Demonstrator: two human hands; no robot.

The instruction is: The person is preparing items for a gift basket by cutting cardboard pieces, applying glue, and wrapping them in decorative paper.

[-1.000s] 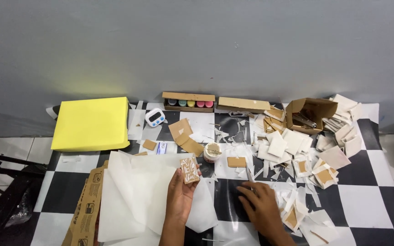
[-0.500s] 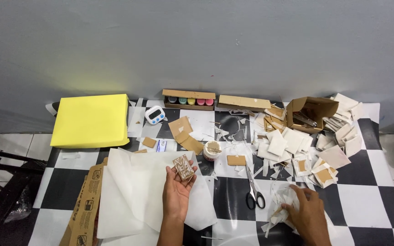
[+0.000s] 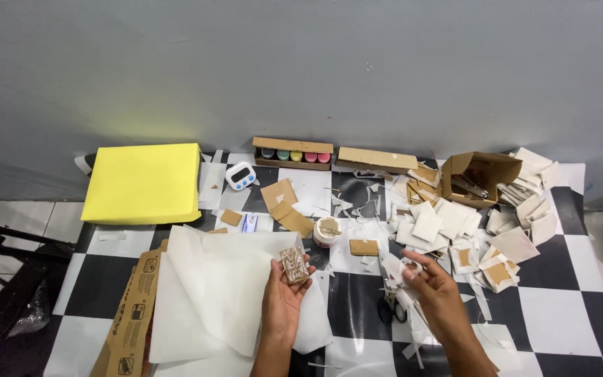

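Your right hand lifted off floor, now up beside scissors, fingers pinching white paper scrap. Left hand holds small patterned block upright over white paper sheet, fingers cradling it, face toward you for inspection.

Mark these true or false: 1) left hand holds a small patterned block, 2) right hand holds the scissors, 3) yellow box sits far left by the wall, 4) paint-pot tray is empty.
1) True: the left hand holds a small patterned block over the white paper sheets.
2) False: the right hand holds a white paper scrap; the scissors lie on the floor beneath it.
3) True: the yellow box sits far left by the wall.
4) False: the tray holds a row of coloured pots.
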